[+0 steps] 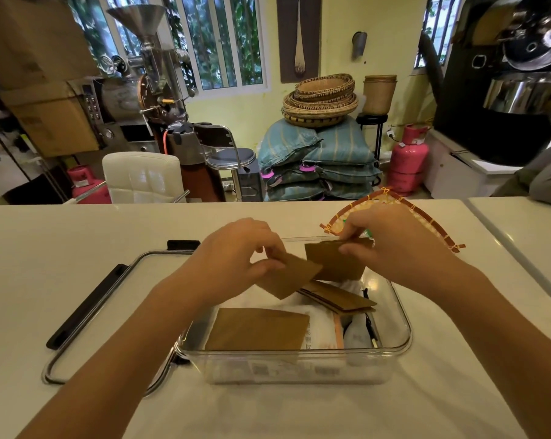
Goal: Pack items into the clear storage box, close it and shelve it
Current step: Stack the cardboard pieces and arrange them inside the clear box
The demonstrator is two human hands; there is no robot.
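Nearest us, on the white table (268, 413), we see the clear storage box (299, 364), open, holding a flat brown sleeve (258, 329), white packets (320, 327) and further stacked sleeves (339, 299). Its lid (106, 308) lies just beside it to the left. Above the box, our left hand (236, 255) pinches one brown card sleeve (288, 275), and our right hand (391, 240) pinches a second card sleeve (334, 261). Behind the right hand lies a woven tray (426, 223).
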